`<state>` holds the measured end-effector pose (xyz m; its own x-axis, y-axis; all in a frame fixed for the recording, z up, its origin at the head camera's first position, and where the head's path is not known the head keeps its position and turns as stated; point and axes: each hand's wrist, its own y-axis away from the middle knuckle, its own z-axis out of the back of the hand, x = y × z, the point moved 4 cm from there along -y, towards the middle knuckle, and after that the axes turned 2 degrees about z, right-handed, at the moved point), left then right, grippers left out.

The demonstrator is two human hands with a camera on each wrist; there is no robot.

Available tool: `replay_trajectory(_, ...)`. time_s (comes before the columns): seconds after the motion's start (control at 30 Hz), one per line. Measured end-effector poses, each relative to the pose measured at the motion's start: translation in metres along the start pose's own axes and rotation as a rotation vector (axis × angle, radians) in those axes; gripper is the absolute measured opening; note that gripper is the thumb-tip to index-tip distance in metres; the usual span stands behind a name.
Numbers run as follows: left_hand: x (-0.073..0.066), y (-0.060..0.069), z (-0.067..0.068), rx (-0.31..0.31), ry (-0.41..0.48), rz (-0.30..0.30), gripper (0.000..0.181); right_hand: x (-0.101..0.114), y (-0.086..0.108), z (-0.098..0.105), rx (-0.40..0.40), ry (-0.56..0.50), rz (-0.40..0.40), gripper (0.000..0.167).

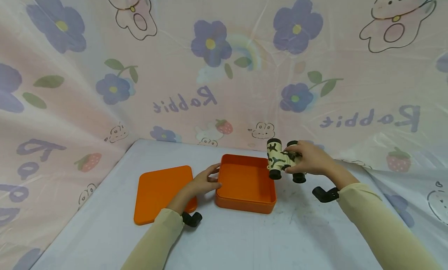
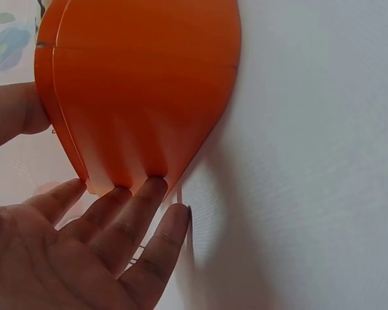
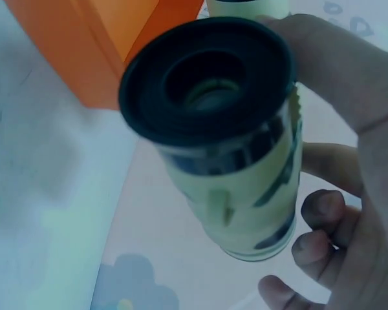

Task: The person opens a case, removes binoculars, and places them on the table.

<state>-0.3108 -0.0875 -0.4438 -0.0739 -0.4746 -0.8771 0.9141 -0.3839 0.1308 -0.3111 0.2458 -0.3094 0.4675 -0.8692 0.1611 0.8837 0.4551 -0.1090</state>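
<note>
In the head view my right hand (image 1: 311, 159) grips a pair of camouflage binoculars (image 1: 275, 158), cream with dark patches and black ends. The binoculars are above the right edge of an open orange box (image 1: 245, 205). Up close, the right wrist view shows one black-ringed eyepiece end (image 3: 207, 84), with the right thumb and fingers (image 3: 330, 51) around the binoculars' bridge side. Against the box's left wall lies my left hand (image 1: 203, 182). Its fingers (image 2: 126, 232) are fairly straight, their tips touching or close to the orange wall, and the thumb rests near the rim.
A flat orange lid (image 1: 159, 192) lies left of the box, partly behind the left forearm. White cloth covers the table (image 1: 238, 242). A patterned curtain (image 1: 245, 87) with flowers and rabbits rises behind and at both sides. Each wrist carries a black camera mount (image 1: 325, 194).
</note>
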Motion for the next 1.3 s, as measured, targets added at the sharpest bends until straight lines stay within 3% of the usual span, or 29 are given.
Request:
replay_trajectory(0.53,-0.002,0.003,0.001,-0.002,-0.012,0.003,0.075,-0.03,0.016,-0.002,0.026,0.047,-0.056,0.078)
replay_trajectory(1.3,-0.005,0.004,0.0,0.022,0.03,-0.021,0.074,-0.058,0.028,-0.035,0.122,0.013,-0.112,0.081)
